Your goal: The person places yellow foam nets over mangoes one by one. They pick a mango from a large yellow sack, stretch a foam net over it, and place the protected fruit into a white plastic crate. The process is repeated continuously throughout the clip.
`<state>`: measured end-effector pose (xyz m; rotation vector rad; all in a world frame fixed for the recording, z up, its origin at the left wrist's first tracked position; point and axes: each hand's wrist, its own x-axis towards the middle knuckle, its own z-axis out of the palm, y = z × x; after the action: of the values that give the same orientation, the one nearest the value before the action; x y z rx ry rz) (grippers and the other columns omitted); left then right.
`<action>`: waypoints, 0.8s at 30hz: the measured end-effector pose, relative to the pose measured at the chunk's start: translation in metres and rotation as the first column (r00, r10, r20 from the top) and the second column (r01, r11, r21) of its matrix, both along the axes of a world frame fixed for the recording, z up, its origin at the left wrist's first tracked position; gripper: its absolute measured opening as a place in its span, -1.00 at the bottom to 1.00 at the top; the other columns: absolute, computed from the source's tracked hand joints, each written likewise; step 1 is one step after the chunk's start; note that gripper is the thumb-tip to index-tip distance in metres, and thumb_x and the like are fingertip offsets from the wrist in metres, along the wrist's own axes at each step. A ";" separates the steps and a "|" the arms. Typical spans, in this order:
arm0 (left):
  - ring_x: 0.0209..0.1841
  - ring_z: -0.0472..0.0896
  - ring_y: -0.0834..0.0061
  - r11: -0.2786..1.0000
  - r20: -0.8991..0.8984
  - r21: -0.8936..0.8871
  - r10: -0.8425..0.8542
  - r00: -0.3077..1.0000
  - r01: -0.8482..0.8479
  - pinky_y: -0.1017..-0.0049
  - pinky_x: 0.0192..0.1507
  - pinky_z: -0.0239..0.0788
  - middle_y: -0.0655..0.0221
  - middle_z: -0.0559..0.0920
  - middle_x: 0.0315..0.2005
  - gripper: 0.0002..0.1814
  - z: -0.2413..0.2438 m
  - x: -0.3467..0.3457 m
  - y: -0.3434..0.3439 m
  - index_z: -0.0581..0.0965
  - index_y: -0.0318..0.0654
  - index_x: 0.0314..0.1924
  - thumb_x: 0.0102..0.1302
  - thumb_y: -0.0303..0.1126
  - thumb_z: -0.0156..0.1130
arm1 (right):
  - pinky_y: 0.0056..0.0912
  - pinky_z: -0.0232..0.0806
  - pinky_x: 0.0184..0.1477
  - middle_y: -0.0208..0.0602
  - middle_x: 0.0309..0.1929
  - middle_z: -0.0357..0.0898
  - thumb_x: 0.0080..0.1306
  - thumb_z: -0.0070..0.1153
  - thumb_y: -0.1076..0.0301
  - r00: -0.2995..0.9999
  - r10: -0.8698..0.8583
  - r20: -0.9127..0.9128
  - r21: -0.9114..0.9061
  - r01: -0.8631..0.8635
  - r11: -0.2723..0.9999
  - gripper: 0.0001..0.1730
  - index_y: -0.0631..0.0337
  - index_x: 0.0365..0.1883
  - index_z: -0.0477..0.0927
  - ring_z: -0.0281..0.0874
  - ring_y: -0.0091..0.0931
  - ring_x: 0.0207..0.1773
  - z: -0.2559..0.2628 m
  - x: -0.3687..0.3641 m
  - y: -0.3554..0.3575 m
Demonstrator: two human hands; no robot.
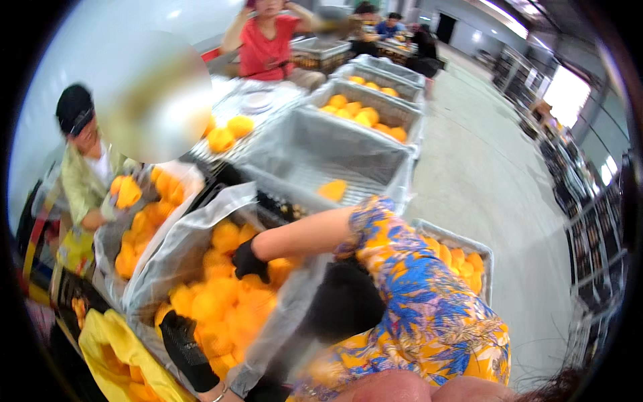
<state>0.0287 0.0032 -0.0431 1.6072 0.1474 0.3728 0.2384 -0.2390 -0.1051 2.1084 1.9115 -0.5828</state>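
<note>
A crate lined with a translucent plastic bag [171,251] lies before me, full of yellow-orange fruits [216,301], some seemingly in netted sleeves. My right hand [251,261], in a black knit glove, reaches down among the fruits at the crate's far side. Its fingertips are partly hidden, so I cannot tell whether it grips one. My left hand [186,346], also black-gloved, rests against the fruits at the near left rim. What its fingers hold is blurred.
A yellow bag [120,346] with fruits stands beside the crate. Opposite, a person [83,166] handles fruits over another lined crate [166,221]. Further lined crates [321,145] run towards a person in red [266,45]. One fruit crate [487,266] stands behind me.
</note>
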 end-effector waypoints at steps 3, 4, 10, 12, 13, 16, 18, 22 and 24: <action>-0.04 0.51 0.40 0.995 -0.065 -0.033 -0.091 0.994 0.089 0.42 0.08 0.42 0.25 0.52 -0.09 -0.62 -0.008 0.002 0.001 0.42 -0.40 0.18 0.50 -0.30 -0.03 | -0.01 0.36 0.18 -0.05 0.08 0.56 -0.15 0.51 -0.15 0.993 -0.104 0.061 -0.034 0.107 0.994 -0.06 0.02 0.20 0.50 0.51 -0.08 0.16 0.018 -0.012 -0.012; -0.03 0.51 0.40 0.994 -0.067 0.001 -0.105 0.992 0.106 0.42 0.09 0.42 0.24 0.52 -0.09 -0.61 -0.005 0.003 -0.005 0.42 -0.40 0.18 0.50 -0.30 -0.03 | -0.02 0.36 0.18 -0.05 0.09 0.56 -0.15 0.51 -0.14 0.986 -0.148 0.072 -0.035 0.151 0.988 -0.06 0.02 0.20 0.50 0.52 -0.08 0.16 0.020 -0.021 -0.016; -0.01 0.51 0.37 0.986 -0.061 0.082 -0.138 0.989 0.143 0.40 0.11 0.40 0.22 0.52 -0.06 -0.61 0.011 -0.002 -0.015 0.42 -0.41 0.19 0.51 -0.29 -0.03 | -0.04 0.36 0.19 -0.05 0.12 0.55 -0.16 0.54 -0.05 0.882 -0.463 0.088 0.008 0.464 0.886 -0.08 0.03 0.20 0.50 0.52 -0.11 0.17 0.061 -0.054 -0.028; 0.00 0.50 0.37 0.985 -0.057 0.089 -0.140 0.989 0.145 0.40 0.12 0.39 0.21 0.51 -0.05 -0.61 0.009 -0.002 -0.015 0.42 -0.41 0.19 0.51 -0.29 -0.04 | -0.05 0.36 0.19 -0.05 0.13 0.55 -0.16 0.55 -0.02 0.813 -0.581 0.031 0.128 0.573 0.809 -0.09 0.03 0.20 0.50 0.52 -0.12 0.17 0.068 -0.057 -0.038; 0.01 0.50 0.36 0.983 -0.051 0.088 -0.155 0.987 0.159 0.40 0.12 0.39 0.20 0.51 -0.05 -0.60 0.008 -0.002 -0.017 0.42 -0.41 0.19 0.51 -0.29 -0.04 | -0.06 0.35 0.21 -0.06 0.13 0.55 -0.16 0.55 0.01 0.787 -0.612 -0.071 0.301 0.602 0.739 -0.08 0.05 0.21 0.49 0.51 -0.12 0.18 0.065 -0.057 -0.037; 0.02 0.50 0.35 0.980 -0.049 0.104 -0.164 0.985 0.169 0.39 0.13 0.38 0.19 0.51 -0.04 -0.60 0.009 0.000 -0.020 0.42 -0.41 0.20 0.51 -0.29 -0.04 | -0.08 0.29 0.27 -0.06 0.18 0.52 -0.15 0.55 0.09 0.775 -0.523 -0.355 0.641 0.609 0.468 -0.05 0.10 0.25 0.45 0.46 -0.12 0.24 0.069 -0.071 -0.027; 0.03 0.50 0.34 0.974 -0.049 0.110 -0.196 0.979 0.200 0.38 0.14 0.37 0.18 0.51 -0.03 -0.60 0.008 0.003 -0.033 0.42 -0.41 0.20 0.51 -0.28 -0.04 | -0.05 0.27 0.27 -0.02 0.19 0.49 -0.13 0.54 0.06 0.838 -0.379 -0.393 0.768 0.526 0.365 -0.06 0.13 0.24 0.45 0.42 -0.07 0.25 0.077 -0.090 -0.014; 0.05 0.49 0.32 0.973 -0.063 0.139 -0.177 0.982 0.185 0.37 0.16 0.36 0.16 0.51 -0.01 -0.59 0.009 -0.001 -0.032 0.41 -0.41 0.21 0.52 -0.28 -0.04 | 0.02 0.31 0.09 -0.04 0.03 0.51 -0.07 0.50 0.01 0.961 -0.170 -0.217 0.920 0.260 0.294 -0.15 0.12 0.18 0.48 0.45 -0.03 0.08 0.089 -0.134 0.026; 0.06 0.49 0.31 0.971 -0.070 0.150 -0.175 0.982 0.184 0.37 0.17 0.35 0.16 0.51 0.00 -0.59 0.011 -0.003 -0.031 0.41 -0.42 0.21 0.52 -0.28 -0.04 | 0.02 0.23 0.16 -0.08 0.08 0.48 -0.01 0.44 -0.03 0.950 -0.144 -0.276 0.906 0.307 0.291 -0.20 0.09 0.16 0.47 0.38 -0.07 0.16 0.090 -0.145 0.034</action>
<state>0.0254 -0.0276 -0.0324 1.7709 0.0147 0.2028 0.0939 -0.2054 -0.0148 3.1174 2.3492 0.6518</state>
